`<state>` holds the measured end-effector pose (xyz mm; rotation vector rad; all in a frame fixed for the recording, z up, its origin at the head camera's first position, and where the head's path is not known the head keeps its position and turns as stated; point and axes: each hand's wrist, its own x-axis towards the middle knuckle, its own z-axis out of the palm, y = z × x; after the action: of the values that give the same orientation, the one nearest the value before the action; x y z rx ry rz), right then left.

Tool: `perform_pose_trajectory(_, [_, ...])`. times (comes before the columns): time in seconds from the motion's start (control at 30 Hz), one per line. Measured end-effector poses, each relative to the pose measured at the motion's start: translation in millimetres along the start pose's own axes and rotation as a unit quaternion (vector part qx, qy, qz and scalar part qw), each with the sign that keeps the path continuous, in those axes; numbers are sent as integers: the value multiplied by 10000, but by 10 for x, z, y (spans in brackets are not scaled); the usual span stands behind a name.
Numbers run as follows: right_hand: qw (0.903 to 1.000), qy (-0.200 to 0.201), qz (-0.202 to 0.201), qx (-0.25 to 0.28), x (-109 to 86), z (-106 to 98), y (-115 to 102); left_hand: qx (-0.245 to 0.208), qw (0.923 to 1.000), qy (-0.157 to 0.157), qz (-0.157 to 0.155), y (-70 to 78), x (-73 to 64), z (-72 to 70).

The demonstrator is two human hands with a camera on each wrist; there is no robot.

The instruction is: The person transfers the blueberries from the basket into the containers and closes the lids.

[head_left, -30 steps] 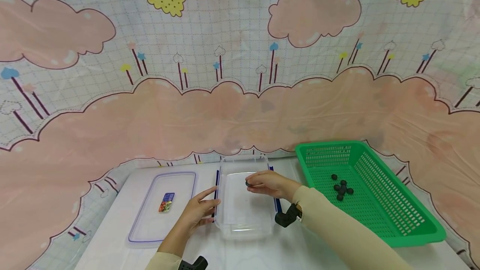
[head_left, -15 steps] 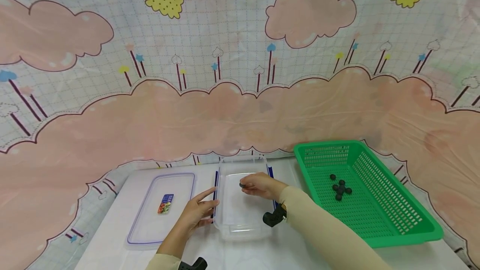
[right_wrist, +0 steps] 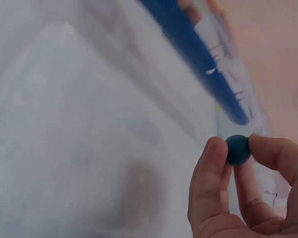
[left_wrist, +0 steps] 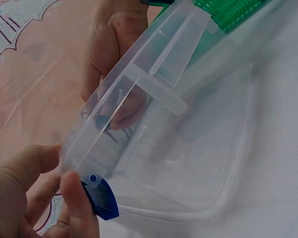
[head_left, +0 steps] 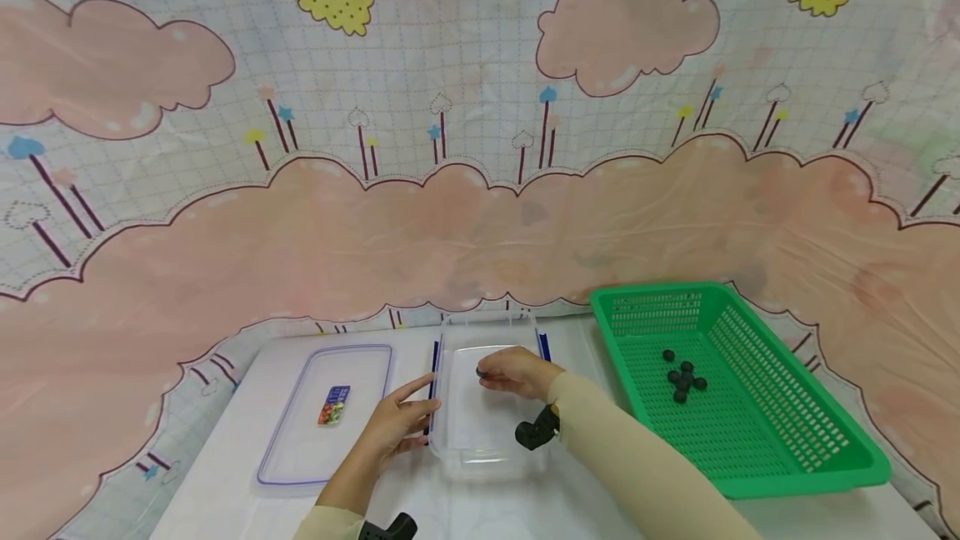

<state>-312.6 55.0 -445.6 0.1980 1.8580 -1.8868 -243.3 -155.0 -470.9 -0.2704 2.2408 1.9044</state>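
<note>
My right hand [head_left: 517, 372] is over the clear plastic box [head_left: 483, 461], pinching a small dark ball [right_wrist: 238, 149] between thumb and fingertips. Bluish in the right wrist view, the ball looks nearly black from the head. Through the box wall, the left wrist view also shows it in the fingers. Spread fingers of my left hand [head_left: 397, 419] rest against the box's left side, close to a blue latch [left_wrist: 102, 199]. Several similar dark pieces [head_left: 681, 377] lie in the green basket [head_left: 795, 482] on the right.
A clear lid [head_left: 281, 448] with a purple-blue rim lies left of the box, bearing a small colourful label [head_left: 333, 405]. Another blue latch [head_left: 545, 347] hangs on the box's right side. A patterned cloth [head_left: 480, 240] stands behind the white table [head_left: 202, 507].
My right hand has moved left over the box with the ball still pinched. The left hand has stayed at the box's side.
</note>
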Motion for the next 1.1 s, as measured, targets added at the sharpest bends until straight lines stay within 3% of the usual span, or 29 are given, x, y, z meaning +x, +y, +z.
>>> perform_pose_trajectory(0.37, [9999,-30,-143,5,108,93,37,-15,10000,-35,2,15,-4,-15])
perform_pose_trajectory(0.87, [9995,248,71,-179,197,99,145,-22,10000,13,-11,-7,12,4])
perform_pose_trajectory(1.1, [9994,271,162,-122,195,72,58,-28,10000,17,18,7,-4,-5])
